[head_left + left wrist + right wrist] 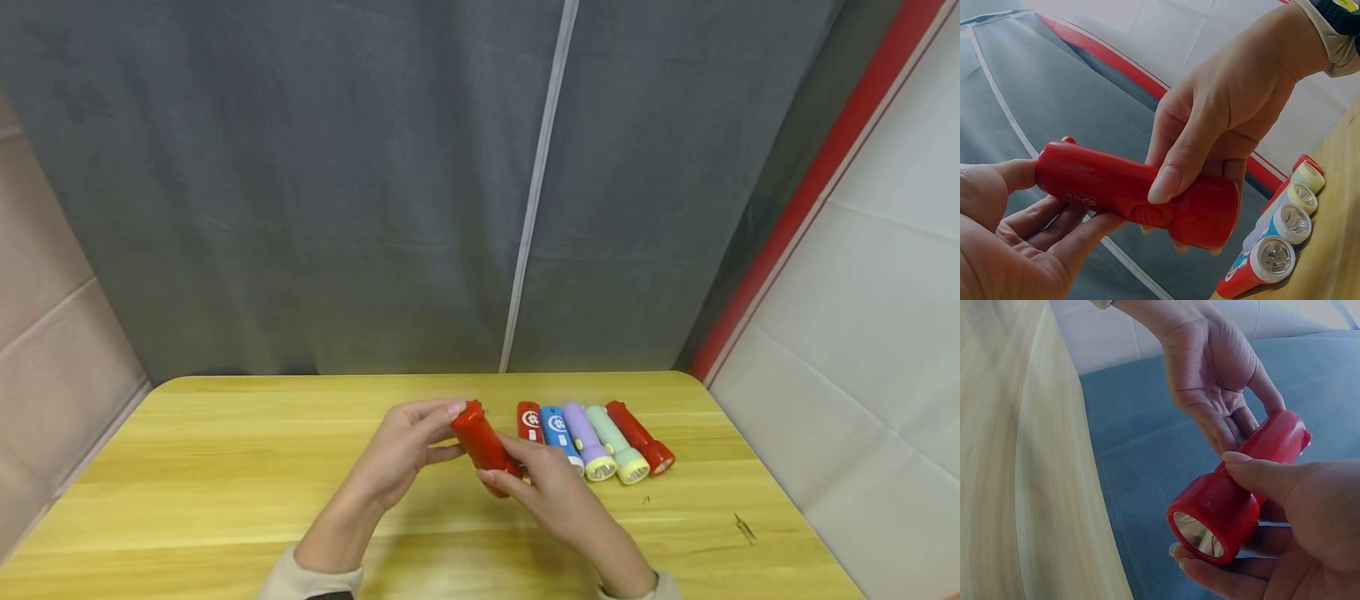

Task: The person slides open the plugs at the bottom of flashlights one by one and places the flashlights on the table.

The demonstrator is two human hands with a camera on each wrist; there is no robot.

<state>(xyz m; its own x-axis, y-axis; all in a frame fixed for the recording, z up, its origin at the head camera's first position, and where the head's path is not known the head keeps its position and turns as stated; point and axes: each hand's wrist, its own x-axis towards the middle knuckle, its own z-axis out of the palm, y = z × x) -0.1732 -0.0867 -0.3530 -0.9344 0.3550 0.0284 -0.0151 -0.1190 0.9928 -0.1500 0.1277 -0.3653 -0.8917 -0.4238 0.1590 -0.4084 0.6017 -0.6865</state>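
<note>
Between both hands, above the table, is a red flashlight (476,433) held at a slant. My left hand (393,454) pinches its tail end with thumb and fingers. Around the wider head end, my right hand (551,483) grips it, the thumb lying across the body close to the ribbed switch, as the left wrist view shows. The lens (1197,534) faces down toward the near side in the right wrist view. A small nub sticks out at the tail.
Right of the hands, a row of flashlights lies on the wooden table (225,467): a red one with a white emblem (529,419), a blue one (557,427), a purple one (581,429), a mint green one (611,433) and a plain red one (633,429). A grey curtain (300,208) hangs behind.
</note>
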